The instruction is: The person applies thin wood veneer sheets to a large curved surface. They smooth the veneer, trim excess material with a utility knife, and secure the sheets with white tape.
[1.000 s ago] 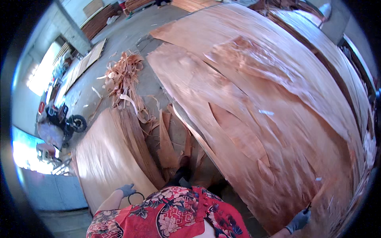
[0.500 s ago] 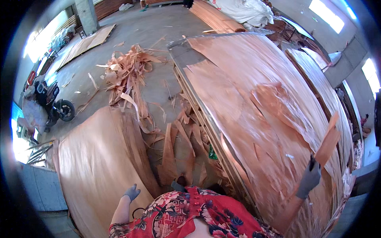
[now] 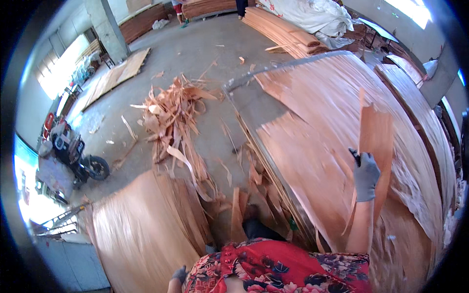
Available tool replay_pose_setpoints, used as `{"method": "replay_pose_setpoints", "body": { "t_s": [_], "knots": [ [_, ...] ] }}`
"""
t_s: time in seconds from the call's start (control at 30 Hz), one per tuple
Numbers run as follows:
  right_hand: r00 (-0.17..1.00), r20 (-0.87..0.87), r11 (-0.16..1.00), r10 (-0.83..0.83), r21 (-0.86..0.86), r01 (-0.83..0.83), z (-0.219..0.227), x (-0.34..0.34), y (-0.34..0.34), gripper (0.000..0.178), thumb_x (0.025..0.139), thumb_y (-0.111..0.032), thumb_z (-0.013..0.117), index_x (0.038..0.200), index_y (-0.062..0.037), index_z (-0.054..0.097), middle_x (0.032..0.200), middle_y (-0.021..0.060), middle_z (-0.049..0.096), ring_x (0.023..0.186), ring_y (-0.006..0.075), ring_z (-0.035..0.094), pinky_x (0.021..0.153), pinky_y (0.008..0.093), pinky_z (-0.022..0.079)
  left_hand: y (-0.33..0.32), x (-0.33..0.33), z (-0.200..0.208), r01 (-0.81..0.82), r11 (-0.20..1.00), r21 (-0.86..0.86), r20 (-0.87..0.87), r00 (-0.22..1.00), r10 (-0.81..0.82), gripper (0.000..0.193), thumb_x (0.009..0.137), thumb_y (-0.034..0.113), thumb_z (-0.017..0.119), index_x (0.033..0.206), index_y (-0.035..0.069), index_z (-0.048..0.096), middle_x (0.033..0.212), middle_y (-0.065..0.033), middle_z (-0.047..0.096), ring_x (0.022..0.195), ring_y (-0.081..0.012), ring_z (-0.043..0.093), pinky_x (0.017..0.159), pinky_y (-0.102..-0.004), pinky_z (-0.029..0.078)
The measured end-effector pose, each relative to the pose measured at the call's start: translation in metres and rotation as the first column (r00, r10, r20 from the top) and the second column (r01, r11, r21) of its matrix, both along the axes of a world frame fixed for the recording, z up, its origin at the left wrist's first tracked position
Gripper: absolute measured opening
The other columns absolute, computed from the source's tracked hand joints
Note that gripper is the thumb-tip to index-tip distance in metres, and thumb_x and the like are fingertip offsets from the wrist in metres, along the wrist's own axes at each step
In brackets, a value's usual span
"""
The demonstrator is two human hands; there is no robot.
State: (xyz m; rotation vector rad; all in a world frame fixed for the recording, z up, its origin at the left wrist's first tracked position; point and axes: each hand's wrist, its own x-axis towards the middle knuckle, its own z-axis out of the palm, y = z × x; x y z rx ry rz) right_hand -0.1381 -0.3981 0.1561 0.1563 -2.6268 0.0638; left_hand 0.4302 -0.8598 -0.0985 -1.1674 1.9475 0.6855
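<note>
My right hand [image 3: 366, 178], in a grey glove with dark fingertips, is closed on a long reddish-brown strip of wood veneer [image 3: 377, 129]. The strip rises above the hand, and part hangs beside my forearm. Beneath it lies a broad stack of veneer sheets [image 3: 312, 151] with a torn, wrinkled surface. My left hand [image 3: 180, 275], also gloved in grey, is low beside my red flowered shirt, near a paler veneer stack [image 3: 141, 215]. Its fingers are too small and blurred to read.
A heap of veneer scraps [image 3: 173, 115] lies on the concrete floor ahead, with more scraps between the stacks. A motorbike [image 3: 80, 156] stands at left. Rolled or stacked veneer [image 3: 278, 29] lies at the back. A person's legs [image 3: 179, 14] show far off, near a pillar [image 3: 108, 29].
My right hand has swung forward and inward from the right side, still gripping the veneer strip, now upright. The left hand has dropped closer to my body. My view has shifted.
</note>
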Motion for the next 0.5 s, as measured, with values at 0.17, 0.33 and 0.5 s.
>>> {"method": "replay_pose_setpoints", "body": {
  "t_s": [0.17, 0.33, 0.5],
  "knots": [
    [0.970, 0.241, 0.999, -0.039, -0.023, 0.046, -0.072, -0.122, -0.061, 0.023, 0.082, -0.028, 0.063, 0.087, -0.0065, 0.058, 0.087, 0.0150, 0.061, 0.073, 0.0353, 0.063, 0.061, 0.0433, 0.050, -0.039, -0.065, 0.014, -0.171, 0.983, -0.060, -0.026, 0.985, 0.169, 0.068, 0.082, 0.046, 0.052, 0.134, 0.003, 0.041, 0.117, -0.0261, 0.056, 0.109, -0.0402, 0.055, 0.093, -0.0446, 0.044],
    [0.970, 0.243, 0.982, 0.032, -0.189, 0.015, -0.079, -0.205, -0.150, 0.030, 0.082, -0.034, 0.065, 0.090, -0.0058, 0.059, 0.089, 0.0164, 0.062, 0.078, 0.0369, 0.062, 0.065, 0.0449, 0.049, -0.098, -0.133, 0.023, -0.218, 0.973, -0.074, -0.076, 0.974, 0.213, 0.067, 0.082, 0.045, 0.052, 0.134, 0.003, 0.041, 0.115, -0.0260, 0.057, 0.106, -0.0405, 0.056, 0.092, -0.0450, 0.044],
    [0.989, 0.143, 0.970, -0.041, -0.232, 0.074, -0.116, -0.293, -0.208, 0.028, 0.083, -0.031, 0.063, 0.090, -0.0037, 0.059, 0.088, 0.0190, 0.062, 0.082, 0.0365, 0.060, 0.069, 0.0445, 0.047, -0.168, -0.200, -0.005, -0.173, 0.985, -0.030, -0.071, 0.983, 0.170, 0.066, 0.082, 0.044, 0.053, 0.133, 0.003, 0.042, 0.112, -0.0259, 0.059, 0.104, -0.0409, 0.057, 0.091, -0.0454, 0.044]
  ]
}}
